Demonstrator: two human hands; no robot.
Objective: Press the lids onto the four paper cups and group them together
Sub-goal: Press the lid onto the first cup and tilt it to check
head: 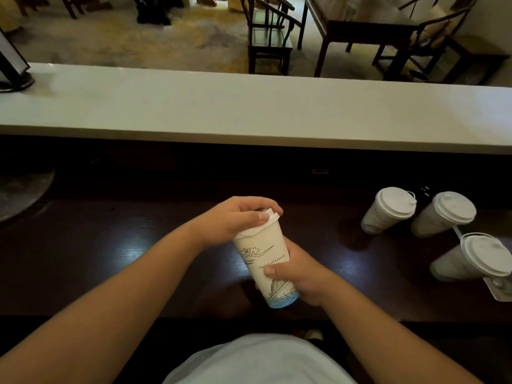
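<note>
1. While the left hand (235, 217) cups the white plastic lid (267, 221), the right hand (297, 273) grips the tall printed paper cup (266, 261) low, above the dark wooden counter (138, 259) near its front edge.
2. Thin paper likely crushes easily; hold the body, press at the rim.
3. Print reads "Statue of Liberty".
4. Three lidded white cups (443, 214) stand together at the right end.

Dark chairs (270, 37) beyond white counter (249, 106)

four paper cups (266, 261), four white lids (396, 202), two hands (235, 220), two wooden chairs (270, 37), one dark table (365, 31)
</note>
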